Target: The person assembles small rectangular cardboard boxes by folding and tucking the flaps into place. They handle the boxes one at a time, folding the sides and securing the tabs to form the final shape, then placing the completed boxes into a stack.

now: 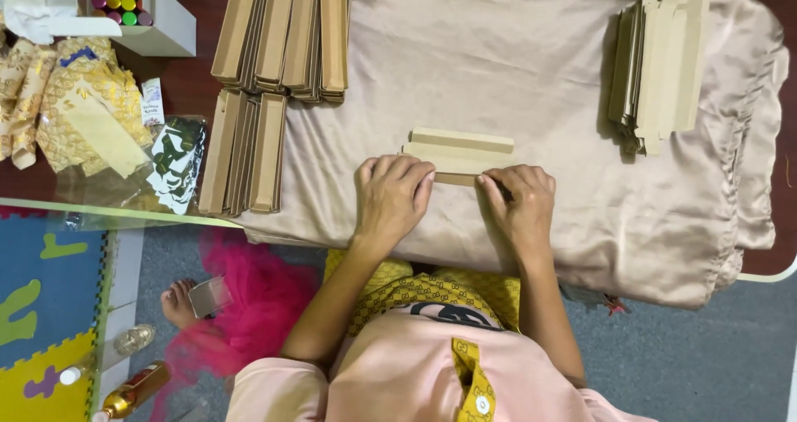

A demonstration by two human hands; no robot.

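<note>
Left hand (392, 196) flat, fingers together, pressing down on the near edge of the cardboard piece (461, 151). Right hand (520, 202) fingers curled, pinching the same edge at its right end. Piece is tan, long, narrow, partly folded, lying mid-table on the beige cloth (531, 73). Folded stacks (278, 36) at left, 1 flat stack (656, 65) far right.

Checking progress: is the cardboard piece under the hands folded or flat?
Folded: the cardboard piece shows stepped layers; both hands press it.
</note>
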